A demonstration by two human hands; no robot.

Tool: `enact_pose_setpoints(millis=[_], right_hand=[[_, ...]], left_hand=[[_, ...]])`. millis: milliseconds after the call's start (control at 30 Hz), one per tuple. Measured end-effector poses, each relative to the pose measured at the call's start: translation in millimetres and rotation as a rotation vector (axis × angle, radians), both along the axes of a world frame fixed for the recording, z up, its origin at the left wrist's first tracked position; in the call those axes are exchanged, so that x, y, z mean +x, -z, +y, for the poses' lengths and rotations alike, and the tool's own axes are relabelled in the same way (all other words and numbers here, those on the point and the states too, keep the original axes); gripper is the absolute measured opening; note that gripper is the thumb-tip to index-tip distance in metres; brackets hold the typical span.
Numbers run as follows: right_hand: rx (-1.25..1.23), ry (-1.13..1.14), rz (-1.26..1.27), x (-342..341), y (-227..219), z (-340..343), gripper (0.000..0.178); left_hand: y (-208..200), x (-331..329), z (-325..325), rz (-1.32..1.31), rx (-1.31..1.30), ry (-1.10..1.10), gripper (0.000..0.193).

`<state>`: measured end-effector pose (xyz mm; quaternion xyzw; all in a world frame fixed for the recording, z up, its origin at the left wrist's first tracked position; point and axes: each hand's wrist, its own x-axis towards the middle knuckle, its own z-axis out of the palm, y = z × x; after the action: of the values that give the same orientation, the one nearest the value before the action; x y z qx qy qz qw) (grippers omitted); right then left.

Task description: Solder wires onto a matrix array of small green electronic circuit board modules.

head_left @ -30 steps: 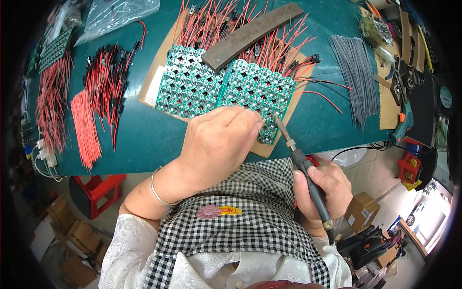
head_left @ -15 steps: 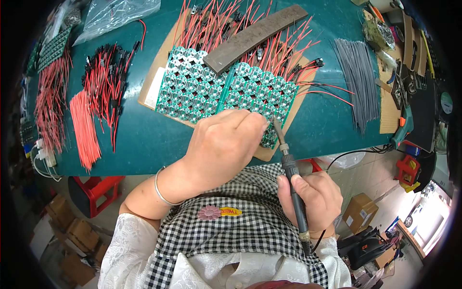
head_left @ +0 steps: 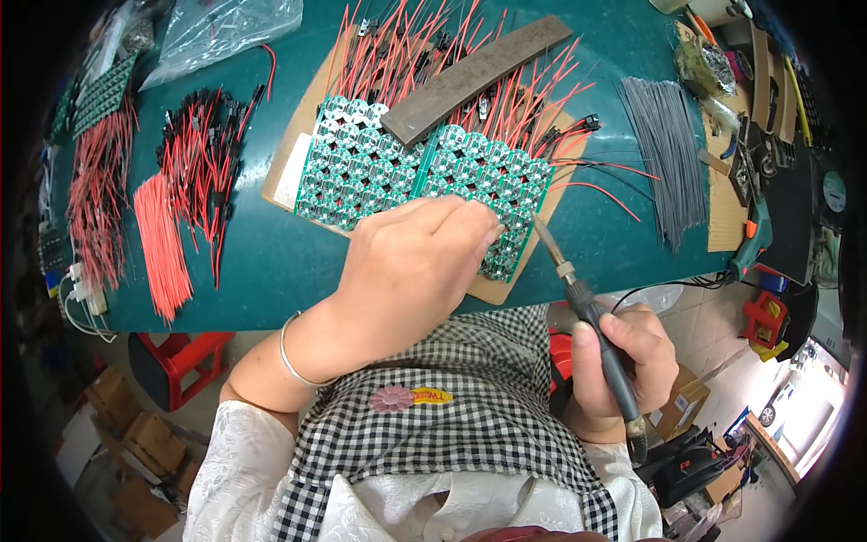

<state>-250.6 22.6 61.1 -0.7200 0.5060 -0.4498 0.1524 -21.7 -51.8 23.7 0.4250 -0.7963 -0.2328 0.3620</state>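
My right hand grips a soldering iron by its dark handle. The iron's metal tip stands just off the right edge of the green circuit board panel. Over the near part of that panel, my left hand is closed in a pinch, its fingertips close to the board; what they hold is hidden. A second green panel lies against the first on its left. Both panels carry rows of small round boards, with red and black wires fanning out behind.
A brown bar lies slantwise across the panels and wires. Cardboard is underneath. Bundles of red wires and connector leads lie to the left; dark grey wires lie to the right. A glue gun is at the far right.
My right hand has drawn the soldering iron to the right, and its tip has come away from the board. The left hand, still pinched, and the panels have shifted only slightly.
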Motion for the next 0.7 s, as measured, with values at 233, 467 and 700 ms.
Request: enact_pose_setpoints(millis=[233,467,700], right_hand=[[0.003,-0.005,0.059,2,8,-6,0.033],[0.007,-0.028,0.156,7,12,-7,0.037],[-0.056,-0.094,0.261,13,12,-6,0.040]], left_hand=[[7,-8,-7,-0.022,-0.022,-0.007,0.009],[9,-8,-8,-0.067,0.012,-0.018,0.012],[9,-11,-9,-0.104,0.025,-0.024,0.013]])
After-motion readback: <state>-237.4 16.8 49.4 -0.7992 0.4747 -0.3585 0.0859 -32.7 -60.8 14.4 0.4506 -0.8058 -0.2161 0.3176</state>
